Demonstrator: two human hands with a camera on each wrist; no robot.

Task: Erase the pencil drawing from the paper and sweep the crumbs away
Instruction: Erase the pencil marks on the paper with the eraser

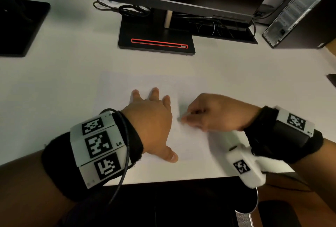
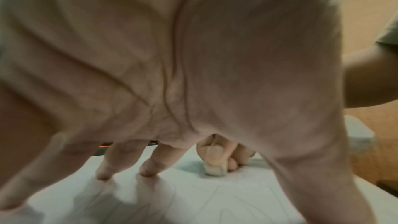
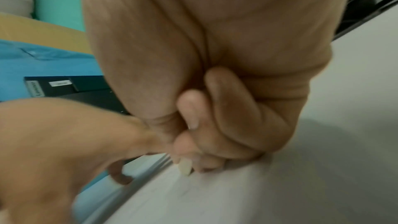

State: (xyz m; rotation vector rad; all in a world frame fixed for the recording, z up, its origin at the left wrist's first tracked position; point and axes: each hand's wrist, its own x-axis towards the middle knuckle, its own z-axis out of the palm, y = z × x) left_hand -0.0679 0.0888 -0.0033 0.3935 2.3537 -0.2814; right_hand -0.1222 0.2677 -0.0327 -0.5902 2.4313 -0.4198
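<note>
A white sheet of paper [image 1: 192,150] lies on the white desk [image 1: 63,84], with faint pencil lines [image 2: 226,193] still showing. My left hand [image 1: 152,117] lies flat on the sheet, fingers spread, pressing it down. Just to its right, my right hand [image 1: 209,112] pinches a small white eraser [image 2: 215,171] between thumb and fingers; its lower end touches the paper. In the right wrist view the eraser [image 3: 185,168] pokes out below the curled fingers. The right hand is motion-blurred. A few dark specks lie on the paper near the eraser.
A monitor stand [image 1: 156,43] with a red-outlined slot stands behind the paper. A second black stand [image 1: 20,26] is at the far left. A computer tower [image 1: 298,8] and cables sit at the back right. The desk's front edge [image 1: 172,179] runs just below my wrists.
</note>
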